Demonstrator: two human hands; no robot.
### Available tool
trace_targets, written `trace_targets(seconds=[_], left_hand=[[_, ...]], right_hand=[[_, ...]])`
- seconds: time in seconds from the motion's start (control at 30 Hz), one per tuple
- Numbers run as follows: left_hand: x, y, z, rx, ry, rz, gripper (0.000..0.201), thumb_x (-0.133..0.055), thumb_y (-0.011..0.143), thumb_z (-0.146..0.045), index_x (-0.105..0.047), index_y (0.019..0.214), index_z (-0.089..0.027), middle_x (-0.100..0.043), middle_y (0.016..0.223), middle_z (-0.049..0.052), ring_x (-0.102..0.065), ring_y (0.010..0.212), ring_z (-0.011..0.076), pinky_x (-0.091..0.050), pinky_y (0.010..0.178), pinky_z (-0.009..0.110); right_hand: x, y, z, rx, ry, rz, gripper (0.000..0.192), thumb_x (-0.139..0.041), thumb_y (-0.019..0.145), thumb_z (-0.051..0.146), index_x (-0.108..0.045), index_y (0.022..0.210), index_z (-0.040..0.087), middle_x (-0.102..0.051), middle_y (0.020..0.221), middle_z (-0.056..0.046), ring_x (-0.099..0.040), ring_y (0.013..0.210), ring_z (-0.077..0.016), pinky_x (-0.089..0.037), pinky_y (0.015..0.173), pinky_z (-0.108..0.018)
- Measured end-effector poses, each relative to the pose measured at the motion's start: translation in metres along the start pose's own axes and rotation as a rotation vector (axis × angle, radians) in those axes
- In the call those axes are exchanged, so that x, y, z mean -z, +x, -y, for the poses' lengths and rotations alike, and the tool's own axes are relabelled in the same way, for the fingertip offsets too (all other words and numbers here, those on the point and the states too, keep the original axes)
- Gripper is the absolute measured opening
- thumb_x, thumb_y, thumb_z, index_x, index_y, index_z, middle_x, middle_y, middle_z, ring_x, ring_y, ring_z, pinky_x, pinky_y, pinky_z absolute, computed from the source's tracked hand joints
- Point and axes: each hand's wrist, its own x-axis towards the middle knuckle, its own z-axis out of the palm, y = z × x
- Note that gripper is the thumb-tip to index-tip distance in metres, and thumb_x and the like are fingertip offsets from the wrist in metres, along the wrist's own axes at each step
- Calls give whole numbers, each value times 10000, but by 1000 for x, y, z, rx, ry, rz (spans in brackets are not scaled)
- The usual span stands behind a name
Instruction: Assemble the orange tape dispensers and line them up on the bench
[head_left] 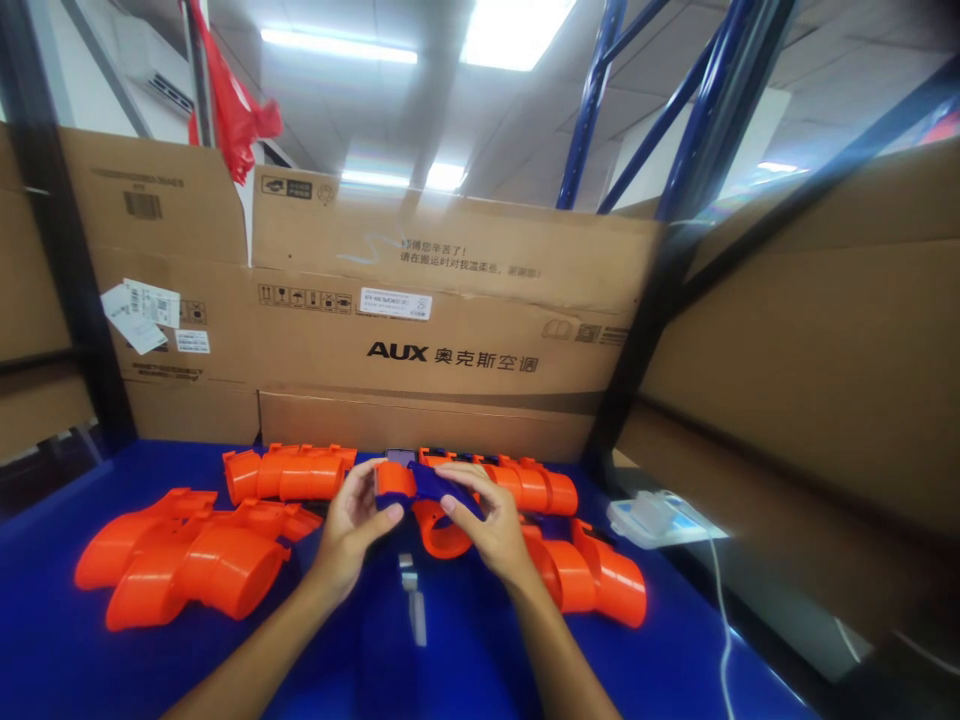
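Left hand (351,530): fingers curled on the orange end of an orange-and-blue plastic part (420,490), lower centre of the frame. Right hand (487,525): fingers laid over the same part's blue middle, gripping it from the other side. Part held just above the blue surface (90,650). Small grey piece (411,595) lies below the hands. Orange plastic pieces (195,560) in a pile at lower left; more orange pieces (592,575) at right. Cardboard box (450,330) stands behind.

Bright ceiling lights (517,30) glare overhead; edges are warped and blurred.
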Motion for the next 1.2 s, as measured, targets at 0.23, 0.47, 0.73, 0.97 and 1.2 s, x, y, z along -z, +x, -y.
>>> trace_targets(seconds=[0.23,0.47,0.73,0.97,1.2], left_hand=[[0,-2,0,-9,33,24,608,-819,692,-232,-563,1243,-241,-639,1258,85,-632,1127,267,-498,950,352],[-2,-2,-1,-19,60,-12,610,-825,681,-256,-571,1235,-246,-655,1215,79,-640,1108,262,-494,953,356],[-2,-1,-3,-15,58,23,605,-824,681,-263,-584,1236,-230,-651,1232,99,-631,1125,282,-486,975,385],[-3,-3,-7,-28,21,61,659,-818,687,-257,-577,1300,-230,-587,1365,117,-540,1265,324,-438,1050,408],[2,-3,-5,-33,13,72,654,-800,708,-296,-546,1307,-226,-580,1364,133,-514,1286,334,-375,1095,456]], right_hand=[[1,-1,2,47,-31,21,301,-705,855,302,-703,1155,299,-697,1200,-64,-611,1154,-280,-447,1034,-496],[-1,-1,1,64,-87,51,351,-727,840,275,-683,1186,318,-688,1201,-53,-598,1156,-266,-441,1039,-485],[2,-1,2,51,-82,55,331,-717,843,317,-695,1173,298,-697,1199,-69,-615,1152,-289,-455,1031,-504],[0,-4,6,10,-89,80,506,-706,843,363,-585,1324,262,-645,1306,-96,-598,1206,-307,-478,1023,-492],[-6,-10,5,103,-329,144,631,-779,771,400,-554,1349,281,-662,1264,-94,-637,1128,-297,-499,992,-474]])
